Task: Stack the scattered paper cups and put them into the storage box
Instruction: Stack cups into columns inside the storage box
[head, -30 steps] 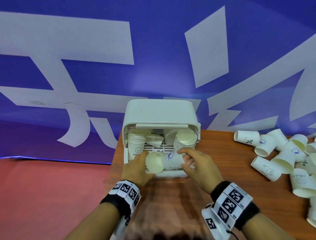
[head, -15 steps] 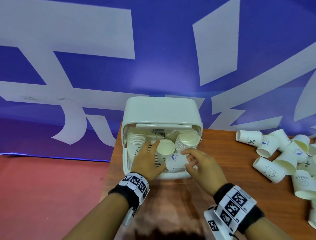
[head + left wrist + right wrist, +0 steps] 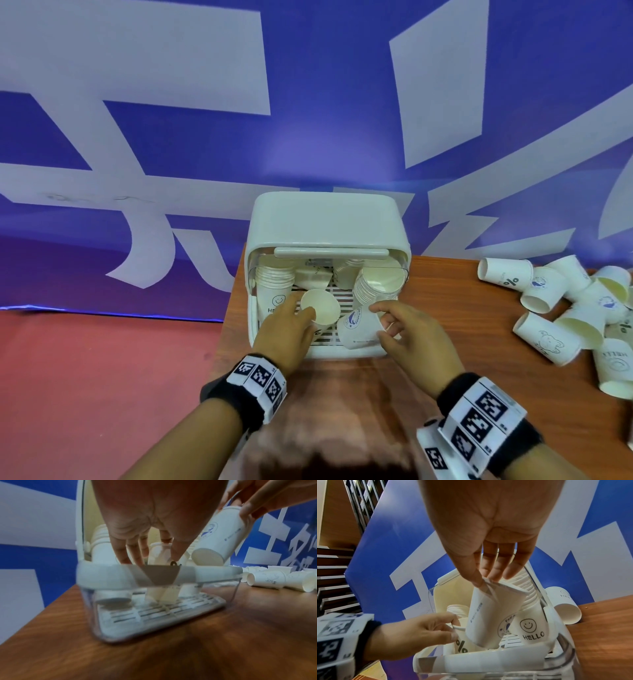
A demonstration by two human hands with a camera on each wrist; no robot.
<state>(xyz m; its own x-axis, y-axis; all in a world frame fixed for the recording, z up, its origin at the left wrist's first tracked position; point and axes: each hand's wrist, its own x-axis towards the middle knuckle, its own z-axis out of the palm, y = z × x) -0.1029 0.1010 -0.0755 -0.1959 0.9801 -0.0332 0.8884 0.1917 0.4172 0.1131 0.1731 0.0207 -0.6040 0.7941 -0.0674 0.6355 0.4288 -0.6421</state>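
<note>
Both cups now tilt upright inside the box [image 3: 394,349]: left hand [image 3: 284,329] pinches the % cup [image 3: 320,306], right hand [image 3: 411,334] pinches the logo cup [image 3: 358,325]. Nesting looks imminent; loose cups [image 3: 548,339] wait on the table [image 3: 479,342].

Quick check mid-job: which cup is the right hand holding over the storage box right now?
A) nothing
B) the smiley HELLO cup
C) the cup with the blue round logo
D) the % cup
C: the right hand pinches the rim of the blue-logo cup, tilted over the storage box; the left hand grips the % cup, and the HELLO cup stands untouched.
</note>
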